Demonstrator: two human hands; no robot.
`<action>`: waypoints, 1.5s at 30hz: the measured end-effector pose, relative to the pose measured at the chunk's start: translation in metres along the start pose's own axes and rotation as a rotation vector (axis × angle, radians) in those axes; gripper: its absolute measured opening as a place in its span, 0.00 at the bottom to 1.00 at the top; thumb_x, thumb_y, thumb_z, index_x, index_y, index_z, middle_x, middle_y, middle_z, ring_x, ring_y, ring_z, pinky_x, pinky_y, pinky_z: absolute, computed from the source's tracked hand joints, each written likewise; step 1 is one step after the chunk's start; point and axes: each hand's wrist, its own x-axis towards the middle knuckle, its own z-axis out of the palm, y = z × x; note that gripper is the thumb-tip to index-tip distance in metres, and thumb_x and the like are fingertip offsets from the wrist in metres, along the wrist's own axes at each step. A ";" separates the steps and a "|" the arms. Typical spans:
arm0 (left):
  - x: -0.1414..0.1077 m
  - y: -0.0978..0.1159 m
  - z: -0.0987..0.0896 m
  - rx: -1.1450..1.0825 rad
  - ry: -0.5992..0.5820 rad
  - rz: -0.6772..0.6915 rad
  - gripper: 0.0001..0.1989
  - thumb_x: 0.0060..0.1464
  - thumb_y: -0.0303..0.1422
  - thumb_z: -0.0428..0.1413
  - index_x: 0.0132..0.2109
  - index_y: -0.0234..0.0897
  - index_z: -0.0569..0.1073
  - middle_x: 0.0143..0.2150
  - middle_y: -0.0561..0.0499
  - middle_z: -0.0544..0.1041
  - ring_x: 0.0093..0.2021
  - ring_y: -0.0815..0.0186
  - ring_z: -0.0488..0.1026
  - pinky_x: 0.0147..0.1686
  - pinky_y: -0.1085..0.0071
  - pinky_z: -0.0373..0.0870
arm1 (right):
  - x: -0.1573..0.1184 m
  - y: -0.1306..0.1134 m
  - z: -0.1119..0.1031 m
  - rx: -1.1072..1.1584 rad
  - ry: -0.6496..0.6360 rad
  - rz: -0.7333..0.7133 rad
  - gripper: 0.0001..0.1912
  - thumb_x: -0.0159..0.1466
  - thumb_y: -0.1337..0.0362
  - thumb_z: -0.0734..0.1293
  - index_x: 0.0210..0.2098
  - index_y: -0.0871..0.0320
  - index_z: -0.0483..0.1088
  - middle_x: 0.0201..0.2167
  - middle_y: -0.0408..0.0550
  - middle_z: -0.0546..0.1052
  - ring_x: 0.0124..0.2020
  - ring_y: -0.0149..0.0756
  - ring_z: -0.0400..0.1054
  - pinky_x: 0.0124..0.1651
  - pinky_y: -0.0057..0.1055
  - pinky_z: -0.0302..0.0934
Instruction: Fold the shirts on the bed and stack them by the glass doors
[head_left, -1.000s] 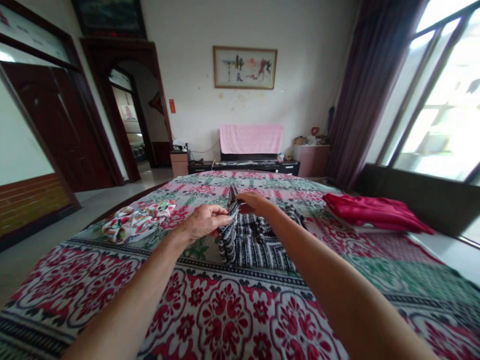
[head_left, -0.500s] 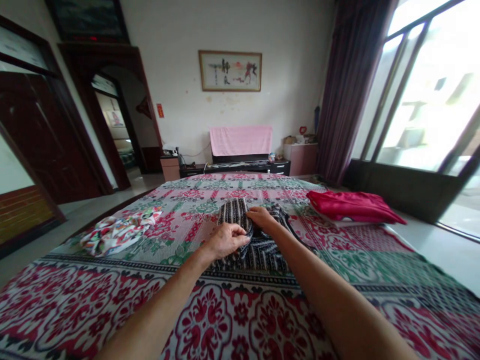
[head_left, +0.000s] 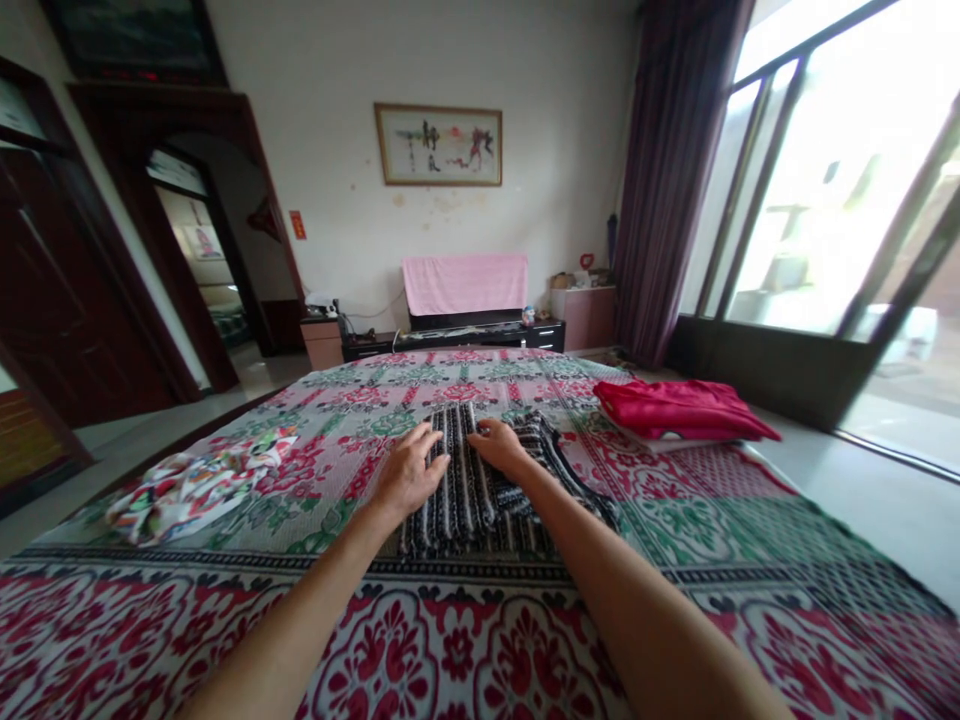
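A black-and-white striped knit garment (head_left: 459, 500) lies partly folded on the patterned bedspread (head_left: 450, 610). Its left part is a flat folded strip, while the right part spreads out with a dark curved edge. My left hand (head_left: 411, 468) rests along the strip's left edge, fingers apart and touching the cloth. On the strip's other side, my right hand (head_left: 501, 447) lies on the garment with loosely bent fingers and a gap at the thumb. Neither hand shows cloth pinched in it.
A crumpled multicoloured cloth (head_left: 187, 490) lies to the left. At the right sits a folded red garment (head_left: 682, 410) over something white. Beyond the bed stand a low black cabinet (head_left: 551, 338) and a screen under a pink cloth (head_left: 465, 284). Glass doors (head_left: 795, 230) are on the right.
The garment's left flap, held in both hands before, now lies flat as a folded strip. My left hand has let go and moved to its left edge. The view has turned slightly right.
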 end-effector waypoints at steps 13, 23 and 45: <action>-0.016 -0.024 0.045 0.086 -0.149 0.044 0.29 0.57 0.46 0.48 0.59 0.30 0.67 0.64 0.37 0.61 0.66 0.50 0.54 0.64 0.54 0.52 | -0.016 -0.017 -0.002 -0.313 0.088 -0.202 0.27 0.57 0.68 0.61 0.57 0.60 0.62 0.54 0.57 0.68 0.53 0.44 0.64 0.53 0.35 0.58; -0.015 -0.023 0.046 0.050 -0.141 0.041 0.27 0.56 0.44 0.50 0.57 0.32 0.69 0.63 0.39 0.63 0.65 0.51 0.55 0.63 0.54 0.53 | -0.018 0.000 0.008 -0.406 -0.169 -0.390 0.20 0.66 0.63 0.51 0.53 0.55 0.64 0.57 0.50 0.67 0.58 0.42 0.56 0.55 0.47 0.54; -0.006 -0.020 0.006 0.017 -0.276 -0.461 0.13 0.52 0.40 0.52 0.35 0.35 0.76 0.33 0.46 0.79 0.35 0.63 0.75 0.30 0.74 0.61 | -0.006 -0.005 -0.016 -0.382 -0.132 -0.293 0.19 0.61 0.63 0.58 0.51 0.54 0.69 0.54 0.50 0.71 0.55 0.43 0.63 0.56 0.41 0.56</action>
